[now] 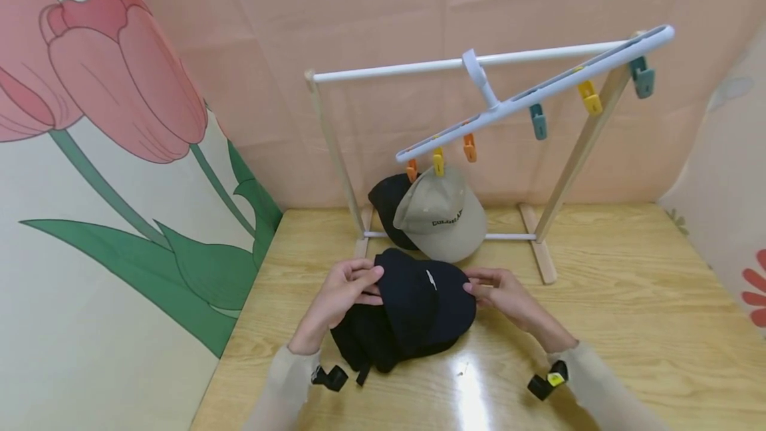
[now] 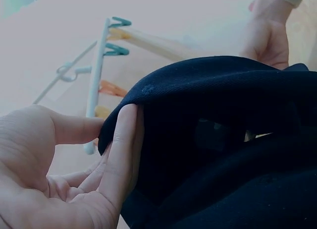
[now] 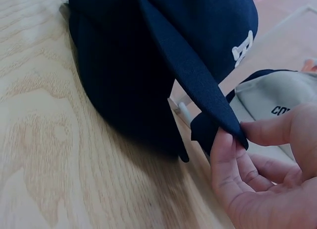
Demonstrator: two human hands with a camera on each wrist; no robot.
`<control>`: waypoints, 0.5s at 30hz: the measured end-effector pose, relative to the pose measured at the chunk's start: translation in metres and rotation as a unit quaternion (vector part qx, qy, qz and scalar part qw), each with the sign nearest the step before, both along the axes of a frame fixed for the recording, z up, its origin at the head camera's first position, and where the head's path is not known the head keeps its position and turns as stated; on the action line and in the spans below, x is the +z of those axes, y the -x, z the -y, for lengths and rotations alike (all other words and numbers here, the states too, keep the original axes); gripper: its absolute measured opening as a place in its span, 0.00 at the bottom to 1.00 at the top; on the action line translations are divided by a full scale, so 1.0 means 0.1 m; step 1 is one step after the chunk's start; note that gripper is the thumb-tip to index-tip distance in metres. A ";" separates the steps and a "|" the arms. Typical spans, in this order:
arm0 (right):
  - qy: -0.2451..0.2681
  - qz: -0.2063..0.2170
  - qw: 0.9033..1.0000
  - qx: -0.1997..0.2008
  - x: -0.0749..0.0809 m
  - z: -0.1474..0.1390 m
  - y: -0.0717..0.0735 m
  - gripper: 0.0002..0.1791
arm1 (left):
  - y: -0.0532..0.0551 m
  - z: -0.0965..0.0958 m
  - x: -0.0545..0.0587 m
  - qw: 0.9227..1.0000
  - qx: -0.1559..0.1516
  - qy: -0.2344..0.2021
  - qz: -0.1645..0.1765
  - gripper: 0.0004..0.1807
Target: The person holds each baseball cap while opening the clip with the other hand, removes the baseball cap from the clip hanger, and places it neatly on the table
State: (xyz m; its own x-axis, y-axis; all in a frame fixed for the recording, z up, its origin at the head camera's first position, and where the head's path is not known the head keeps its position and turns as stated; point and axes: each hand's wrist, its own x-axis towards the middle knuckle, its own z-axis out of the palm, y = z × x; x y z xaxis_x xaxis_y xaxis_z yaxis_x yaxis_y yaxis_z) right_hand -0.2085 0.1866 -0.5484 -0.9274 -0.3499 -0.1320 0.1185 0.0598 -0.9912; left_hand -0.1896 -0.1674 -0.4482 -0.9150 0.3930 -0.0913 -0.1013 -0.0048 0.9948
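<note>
A navy baseball cap (image 1: 409, 301) with a small white emblem is held between both hands. At the edge of its crown, my left hand (image 1: 340, 292) pinches the cloth between thumb and fingers; the left wrist view shows the cap's hollow inside (image 2: 168, 140). My right hand (image 1: 501, 292) pinches the brim (image 3: 198, 85) near its front edge, thumb on one face and fingers on the other. Beneath the held cap, another dark cap (image 1: 359, 334) lies on the wooden table, partly covered by it.
Behind the hands stands a drying rack (image 1: 395, 72) with wooden legs. A tilted pale hanger (image 1: 538, 93) hooks over its bar and carries several coloured clips. At its low end hang a beige cap (image 1: 439, 208) with lettering and a black cap (image 1: 385, 198). A tulip-printed wall (image 1: 126, 78) borders the left.
</note>
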 end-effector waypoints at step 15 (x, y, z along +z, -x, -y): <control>-0.039 -0.015 0.999 -0.021 -0.08 0.08 0.08 0.27 | -0.02 0.02 -0.07 0.997 0.036 0.070 0.000 0.17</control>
